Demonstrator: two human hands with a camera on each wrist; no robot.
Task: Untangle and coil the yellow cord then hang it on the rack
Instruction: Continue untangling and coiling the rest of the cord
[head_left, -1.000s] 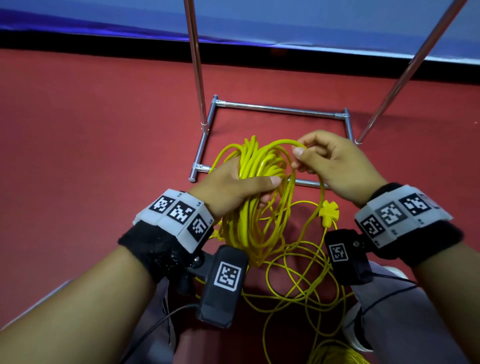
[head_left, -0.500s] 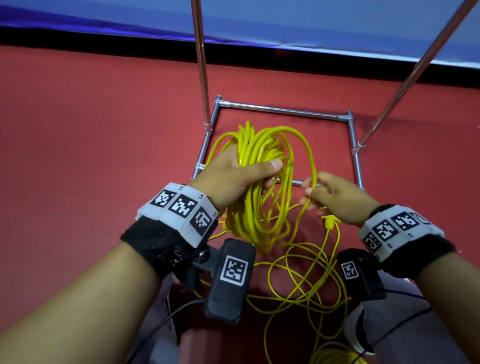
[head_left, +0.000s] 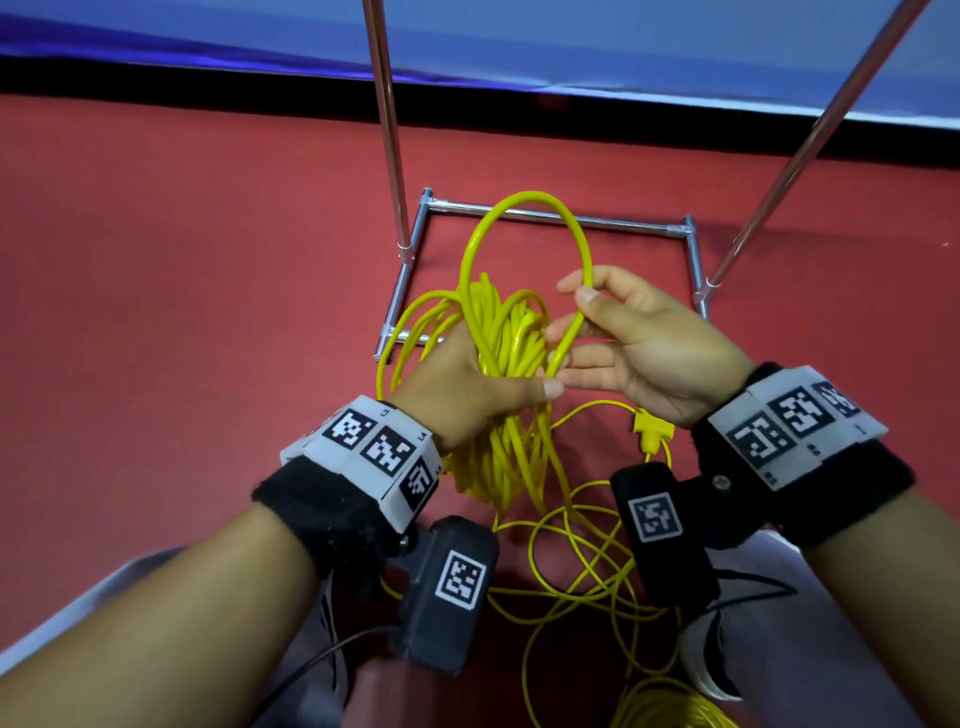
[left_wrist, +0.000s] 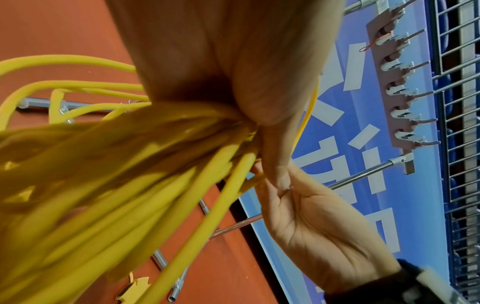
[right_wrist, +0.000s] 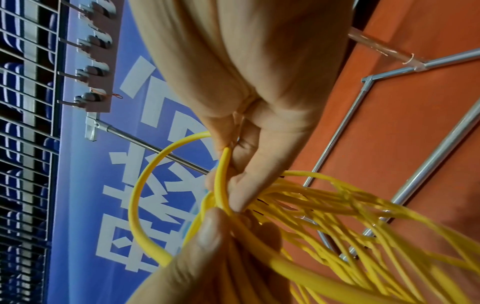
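My right hand (head_left: 644, 348) has swung a fresh loop up to the yellow cord (head_left: 506, 358) bundle clenched in my left hand (head_left: 467, 387); slack remains tangled on the floor (head_left: 182, 312), so coiling continues.

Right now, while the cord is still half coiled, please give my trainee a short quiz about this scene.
1. True or false: the left hand grips the bundle of coiled loops.
2. What does the right hand pinch? A) the yellow plug B) a single loop of the yellow cord C) a rack pole
3. Fill in: the yellow plug hangs below the ____ hand.

Key: 1 true; 2 B, the single loop arches above the bundle; 3 right. More loose cord lies on the red floor, not yet coiled.
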